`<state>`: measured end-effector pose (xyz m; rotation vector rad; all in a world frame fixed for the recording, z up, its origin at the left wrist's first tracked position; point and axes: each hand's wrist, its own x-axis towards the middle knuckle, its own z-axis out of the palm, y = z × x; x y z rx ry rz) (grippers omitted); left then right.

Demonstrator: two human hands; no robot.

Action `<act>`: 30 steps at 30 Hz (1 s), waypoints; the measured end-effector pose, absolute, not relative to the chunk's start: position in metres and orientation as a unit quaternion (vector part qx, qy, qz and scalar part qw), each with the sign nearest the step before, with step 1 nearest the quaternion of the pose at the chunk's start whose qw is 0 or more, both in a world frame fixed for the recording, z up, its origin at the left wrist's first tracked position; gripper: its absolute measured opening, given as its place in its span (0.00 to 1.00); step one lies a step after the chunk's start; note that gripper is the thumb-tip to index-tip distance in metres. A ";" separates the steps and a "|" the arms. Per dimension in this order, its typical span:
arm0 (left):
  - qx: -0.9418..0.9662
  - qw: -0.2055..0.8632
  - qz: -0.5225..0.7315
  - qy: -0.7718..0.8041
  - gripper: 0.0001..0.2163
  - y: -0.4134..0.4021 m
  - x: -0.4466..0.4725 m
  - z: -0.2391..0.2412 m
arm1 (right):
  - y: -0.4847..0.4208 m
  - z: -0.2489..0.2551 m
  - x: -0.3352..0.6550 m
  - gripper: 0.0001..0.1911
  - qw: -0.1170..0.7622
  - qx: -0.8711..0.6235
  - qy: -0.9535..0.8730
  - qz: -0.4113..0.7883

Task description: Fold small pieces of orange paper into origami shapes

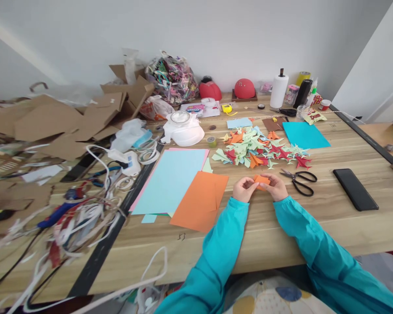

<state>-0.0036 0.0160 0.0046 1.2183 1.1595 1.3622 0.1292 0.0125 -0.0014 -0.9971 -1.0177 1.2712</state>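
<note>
Between my two hands is a small piece of orange paper (262,180), partly hidden by the fingers. My left hand (244,189) pinches its left side with thumb and fingers. On the other side, my right hand (276,187) grips the paper the same way. Just beyond the hands lies a pile of folded paper shapes (249,146) in pale green, orange, red and blue. Black-handled scissors (301,179) rest right of my right hand. Larger orange sheets (199,200) lie to the left, overlapping a light blue sheet (172,176).
A black phone (355,189) lies at the right. Behind the pile are a turquoise sheet (306,134), a white bottle (279,90) and red pincushion-like domes (244,88). Tangled cords (85,222), pliers and cardboard (49,117) crowd the left side past a black strip (108,235).
</note>
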 end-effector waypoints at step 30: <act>0.511 0.467 0.552 0.465 0.09 0.019 -0.004 -0.001 | 0.012 0.001 0.130 0.12 0.583 -0.470 -0.448 0.488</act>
